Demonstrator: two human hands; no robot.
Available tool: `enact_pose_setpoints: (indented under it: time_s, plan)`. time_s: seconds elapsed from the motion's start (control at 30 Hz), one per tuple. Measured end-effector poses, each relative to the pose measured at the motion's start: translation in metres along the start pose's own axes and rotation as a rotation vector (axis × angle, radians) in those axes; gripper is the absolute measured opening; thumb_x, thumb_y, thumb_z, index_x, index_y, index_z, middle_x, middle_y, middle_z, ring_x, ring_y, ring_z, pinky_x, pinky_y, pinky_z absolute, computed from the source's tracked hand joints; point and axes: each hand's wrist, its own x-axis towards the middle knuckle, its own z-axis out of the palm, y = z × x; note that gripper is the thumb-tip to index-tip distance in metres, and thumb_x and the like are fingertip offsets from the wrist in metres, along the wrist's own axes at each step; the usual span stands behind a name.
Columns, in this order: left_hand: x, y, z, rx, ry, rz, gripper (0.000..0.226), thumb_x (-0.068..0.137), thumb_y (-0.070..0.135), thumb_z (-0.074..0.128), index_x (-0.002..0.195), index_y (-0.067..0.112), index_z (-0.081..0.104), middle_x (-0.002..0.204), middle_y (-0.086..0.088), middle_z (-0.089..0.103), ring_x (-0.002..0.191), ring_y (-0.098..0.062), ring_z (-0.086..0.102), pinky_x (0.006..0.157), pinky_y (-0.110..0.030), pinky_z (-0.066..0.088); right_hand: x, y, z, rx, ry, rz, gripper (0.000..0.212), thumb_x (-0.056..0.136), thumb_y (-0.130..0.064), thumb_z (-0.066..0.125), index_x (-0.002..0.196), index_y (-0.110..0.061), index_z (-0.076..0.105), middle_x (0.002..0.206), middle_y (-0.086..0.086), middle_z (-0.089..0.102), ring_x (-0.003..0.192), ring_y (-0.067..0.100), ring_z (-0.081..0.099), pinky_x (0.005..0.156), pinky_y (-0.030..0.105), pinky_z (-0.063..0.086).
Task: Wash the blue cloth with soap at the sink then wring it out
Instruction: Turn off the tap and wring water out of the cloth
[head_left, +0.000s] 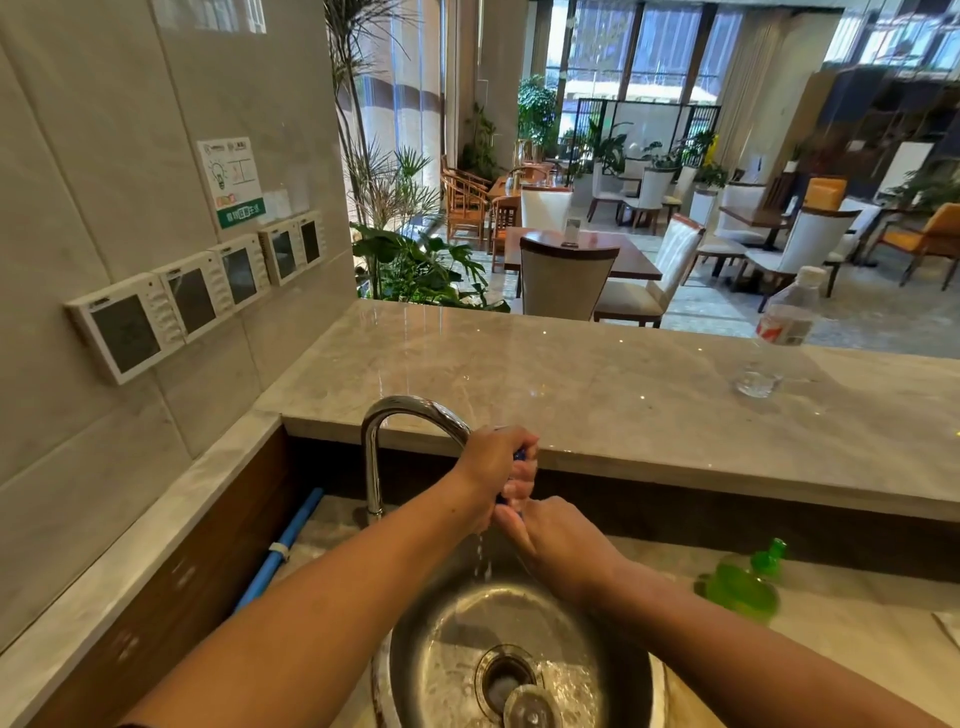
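This is a restaurant or café service bar, shown by a round steel sink (447, 644) and tap (410, 409) behind a marble counter (519, 364) that faces dining tables (626, 255), upholstered chairs (563, 283), potted plants (415, 265) and tall windows (660, 47).

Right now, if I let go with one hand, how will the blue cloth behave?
Probably floppy: the blue cloth is bunched inside the left hand and right hand. Likely waterlogged and heavy, since water drips below it.
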Motion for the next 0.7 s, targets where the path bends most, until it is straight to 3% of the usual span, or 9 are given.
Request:
enact_pose_setpoints:
  time_s: [0.1, 0.23, 0.3, 0.4, 0.5, 0.6, 0.7]
  plan:
    - [0.000, 0.002, 0.001, -0.029, 0.020, 0.017, 0.036, 0.094, 0.013, 0.046, 0.059, 0.013, 0.050, 0.045, 0.001, 0.036, 0.034, -0.011, 0.029, 0.036, -0.021, 0.024, 0.001, -0.001, -0.003, 0.135, -0.014, 0.062, 0.046, 0.107, -0.042, 0.026, 0.078, -0.018, 0.054, 0.062, -0.004, 0.046, 0.051, 0.008, 0.040, 0.056, 0.028, 0.039]
    - [-0.010, 0.004, -0.006, -0.228, -0.088, 0.001, 0.026, 0.093, 0.015, 0.051, 0.068, 0.012, 0.052, 0.049, 0.001, 0.038, 0.038, -0.012, 0.035, 0.041, -0.025, 0.033, -0.005, -0.005, -0.011, 0.515, -0.028, 0.221, 0.043, 0.102, -0.049, 0.042, 0.072, -0.023, 0.057, 0.061, -0.005, 0.053, 0.052, 0.007, 0.046, 0.060, 0.027, 0.041]
    - [-0.019, 0.000, -0.009, -0.358, -0.139, 0.023, 0.020, 0.093, 0.016, 0.055, 0.073, 0.011, 0.054, 0.052, -0.001, 0.042, 0.042, -0.014, 0.042, 0.046, -0.027, 0.042, -0.015, -0.007, -0.013, 0.639, -0.006, 0.233, 0.039, 0.096, -0.056, 0.049, 0.081, -0.023, 0.061, 0.067, -0.004, 0.059, 0.055, 0.009, 0.053, 0.061, 0.029, 0.045]
    - [-0.031, -0.022, -0.015, -0.533, -0.138, 0.055, 0.012, 0.085, 0.017, 0.067, 0.084, 0.009, 0.058, 0.064, -0.005, 0.052, 0.057, -0.018, 0.056, 0.063, -0.033, 0.051, -0.036, -0.008, -0.006, 0.678, 0.059, 0.277, 0.039, 0.082, -0.059, 0.067, 0.105, -0.029, 0.058, 0.092, -0.002, 0.068, 0.068, 0.011, 0.066, 0.064, 0.026, 0.054]
    - [-0.047, -0.051, -0.025, -0.644, -0.084, 0.060, 0.025, 0.080, 0.001, 0.068, 0.103, 0.006, 0.058, 0.092, -0.017, 0.067, 0.089, -0.031, 0.071, 0.088, -0.051, 0.055, -0.059, -0.014, 0.010, 0.624, 0.192, 0.304, 0.038, 0.083, -0.043, 0.075, 0.111, -0.031, 0.053, 0.103, -0.004, 0.067, 0.081, 0.013, 0.071, 0.069, 0.030, 0.061]
    - [-0.068, -0.072, -0.040, -0.600, -0.222, 0.012, 0.054, 0.078, -0.016, 0.053, 0.125, 0.011, 0.048, 0.130, -0.034, 0.060, 0.122, -0.054, 0.057, 0.108, -0.070, 0.036, -0.076, -0.023, 0.033, 0.845, 0.278, 0.389, 0.026, 0.087, -0.031, 0.074, 0.107, -0.025, 0.059, 0.099, 0.001, 0.070, 0.080, 0.019, 0.072, 0.069, 0.036, 0.062]
    - [-0.077, -0.084, -0.055, -0.466, -0.289, -0.012, 0.066, 0.080, -0.017, 0.050, 0.139, 0.011, 0.040, 0.141, -0.036, 0.051, 0.129, -0.056, 0.050, 0.114, -0.068, 0.030, -0.088, -0.030, 0.056, 1.060, 0.256, 0.456, 0.018, 0.090, -0.030, 0.069, 0.105, -0.021, 0.065, 0.092, 0.003, 0.070, 0.073, 0.020, 0.069, 0.059, 0.035, 0.058]
